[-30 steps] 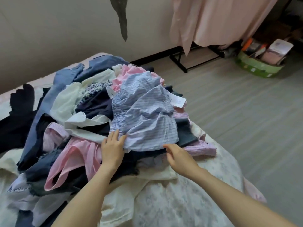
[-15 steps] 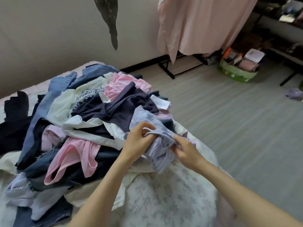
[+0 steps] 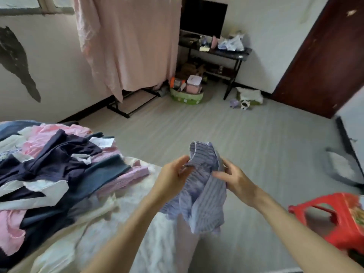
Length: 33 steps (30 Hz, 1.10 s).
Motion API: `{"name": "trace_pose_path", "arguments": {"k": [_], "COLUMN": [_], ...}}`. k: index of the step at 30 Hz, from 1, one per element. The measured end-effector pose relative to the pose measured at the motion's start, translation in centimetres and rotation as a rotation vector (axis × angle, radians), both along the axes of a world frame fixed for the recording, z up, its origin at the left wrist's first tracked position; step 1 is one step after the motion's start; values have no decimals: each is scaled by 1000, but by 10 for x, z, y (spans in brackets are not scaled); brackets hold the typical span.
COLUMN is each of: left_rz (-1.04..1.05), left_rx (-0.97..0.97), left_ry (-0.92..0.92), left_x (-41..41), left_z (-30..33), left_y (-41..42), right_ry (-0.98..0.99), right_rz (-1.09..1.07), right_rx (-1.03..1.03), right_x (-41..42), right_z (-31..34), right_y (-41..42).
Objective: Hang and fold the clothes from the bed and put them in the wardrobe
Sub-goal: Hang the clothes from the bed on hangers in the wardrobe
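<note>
A light blue striped garment hangs bunched in the air past the bed's corner. My left hand grips its upper left part and my right hand grips its upper right part. A pile of clothes, pink, navy, white and teal, lies on the bed at the left, apart from both hands. The bed has a pale floral cover.
A pink cloth-covered rack stands at the back wall on a black frame. A green basket and a black desk are behind. A red plastic stool sits at lower right. A dark red door is at the right.
Both hands have lifted the striped garment off the pile and carried it right, off the bed's edge. My view has swung up and right toward the room.
</note>
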<state>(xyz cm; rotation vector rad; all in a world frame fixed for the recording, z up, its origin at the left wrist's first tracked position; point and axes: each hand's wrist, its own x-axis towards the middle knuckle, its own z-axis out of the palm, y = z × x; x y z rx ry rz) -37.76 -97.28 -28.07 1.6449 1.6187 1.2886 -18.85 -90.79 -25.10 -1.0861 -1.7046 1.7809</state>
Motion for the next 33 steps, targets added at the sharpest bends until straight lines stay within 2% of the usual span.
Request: {"name": "trace_pose_path", "arguments": {"k": [2, 4, 7, 8, 10, 13, 16, 19, 22, 26, 30, 33], "left_rz": [-144, -266, -356, -377, -463, -606, -862, -1000, -1084, -1105, -1144, -1220], "left_rx": [112, 193, 231, 255, 279, 175, -70, -173, -150, -44, 149, 244], "left_ry": [160, 257, 348, 355, 329, 300, 424, 604, 662, 692, 787, 760], "left_x": [56, 115, 198, 216, 262, 317, 380, 431, 482, 551, 609, 643], "left_z": [11, 22, 33, 34, 39, 31, 12, -6, -7, 7, 27, 42], "left_y": [2, 2, -3, -4, -12, -22, -33, -49, -64, -69, -72, -76], "right_ry": [70, 12, -241, -326, -428, -488, -569, -695, -734, -749, -889, -990], "right_rz": [-91, -197, -247, -235, -343, -576, -824, -1046, -1277, -1577, -1819, -1983], "right_rx": [11, 160, 440, 539, 676, 782, 858, 836, 748, 700, 688, 653], "right_x": [59, 118, 199, 215, 260, 317, 384, 438, 480, 515, 544, 560], "right_z": [17, 31, 40, 40, 37, 35, 32, 20, 12, 17, 28, 33], "right_y": [-12, -32, -74, -84, -106, -135, -179, -219, -259, -308, -346, -372]}}
